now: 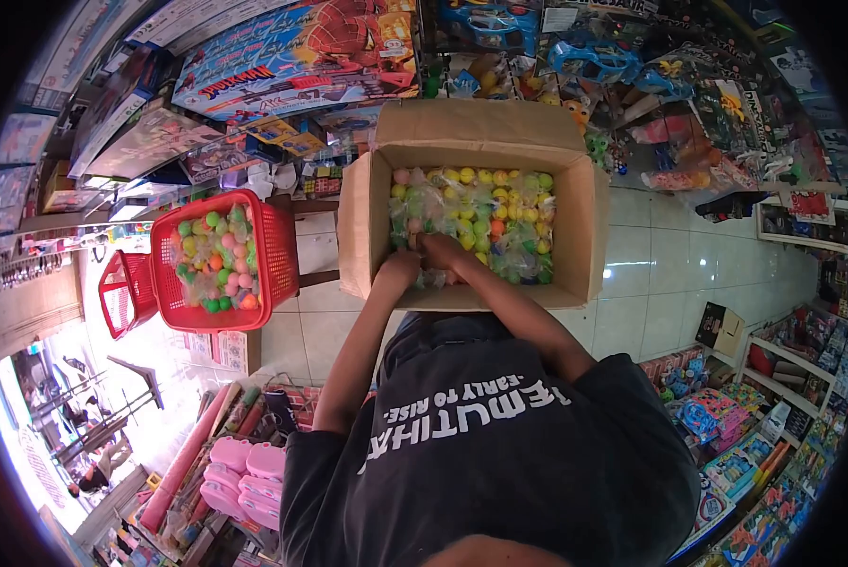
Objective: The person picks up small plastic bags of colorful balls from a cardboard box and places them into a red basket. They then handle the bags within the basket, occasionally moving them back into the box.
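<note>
An open cardboard box [480,130] stands right in front of me, its flaps folded outward. Inside lie many small coloured balls [499,213], yellow, green, pink and orange, packed in clear plastic bags. My left hand [401,268] reaches into the box's near left corner, fingers curled down among the bagged balls. Close beside it, my right hand [440,253] is also bent inward over crumpled clear plastic [431,278]. Both hands look closed, but the fingertips are mostly hidden, so what they pinch cannot be made out.
Left of the box, a red plastic basket [277,255] holds more bagged balls; another red basket [126,293] sits beyond it. Boxed toys [296,66] and packaged toy cars [594,61] line the far side. Pink cases [244,477] are behind left, shelves [788,378] behind right.
</note>
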`<state>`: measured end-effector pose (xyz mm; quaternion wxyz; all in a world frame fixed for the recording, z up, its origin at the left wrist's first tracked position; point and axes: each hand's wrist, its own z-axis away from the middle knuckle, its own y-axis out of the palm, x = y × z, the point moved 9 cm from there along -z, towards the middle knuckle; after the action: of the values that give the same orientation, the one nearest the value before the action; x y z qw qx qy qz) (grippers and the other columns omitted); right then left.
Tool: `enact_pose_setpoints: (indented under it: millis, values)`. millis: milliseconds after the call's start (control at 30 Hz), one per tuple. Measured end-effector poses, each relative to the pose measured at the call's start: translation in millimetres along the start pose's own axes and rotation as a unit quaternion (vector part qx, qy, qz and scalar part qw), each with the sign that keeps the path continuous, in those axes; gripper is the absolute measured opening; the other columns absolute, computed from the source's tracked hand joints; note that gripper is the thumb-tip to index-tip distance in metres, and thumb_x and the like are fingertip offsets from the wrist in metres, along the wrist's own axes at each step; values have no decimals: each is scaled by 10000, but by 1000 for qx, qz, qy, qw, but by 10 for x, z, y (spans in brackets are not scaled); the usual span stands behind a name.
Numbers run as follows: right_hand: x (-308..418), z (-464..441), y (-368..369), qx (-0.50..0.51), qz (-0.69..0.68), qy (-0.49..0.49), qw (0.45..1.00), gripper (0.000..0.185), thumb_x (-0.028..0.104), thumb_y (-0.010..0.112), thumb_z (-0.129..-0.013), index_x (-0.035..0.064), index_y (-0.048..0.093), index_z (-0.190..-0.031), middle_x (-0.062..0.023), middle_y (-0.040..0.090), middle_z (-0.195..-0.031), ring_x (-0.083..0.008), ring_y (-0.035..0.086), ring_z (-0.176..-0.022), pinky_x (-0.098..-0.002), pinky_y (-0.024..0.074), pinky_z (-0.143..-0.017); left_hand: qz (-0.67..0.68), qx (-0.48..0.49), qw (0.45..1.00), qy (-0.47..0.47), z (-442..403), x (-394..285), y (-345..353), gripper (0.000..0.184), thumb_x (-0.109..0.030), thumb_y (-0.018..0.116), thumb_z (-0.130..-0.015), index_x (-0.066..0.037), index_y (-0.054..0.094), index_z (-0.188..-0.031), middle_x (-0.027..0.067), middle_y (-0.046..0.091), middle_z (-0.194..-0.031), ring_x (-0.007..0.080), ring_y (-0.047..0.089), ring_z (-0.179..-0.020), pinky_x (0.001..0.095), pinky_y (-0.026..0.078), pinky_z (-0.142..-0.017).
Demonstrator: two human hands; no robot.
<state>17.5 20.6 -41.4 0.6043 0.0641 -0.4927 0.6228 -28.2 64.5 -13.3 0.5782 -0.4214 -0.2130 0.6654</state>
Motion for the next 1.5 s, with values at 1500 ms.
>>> enact_pose_setpoints:
  millis: [1500]
  values:
    - [-1007,2006,1365,261,-206,63,941,287,336,546,-857,82,556,-991,-21,599,-824,-121,581,-754,-262,486,-644,701,-300,604,-234,1774,-36,2242,246,-247,466,-894,-51,577,-994,29,613,-789,98,539,-613,228,429,-552]
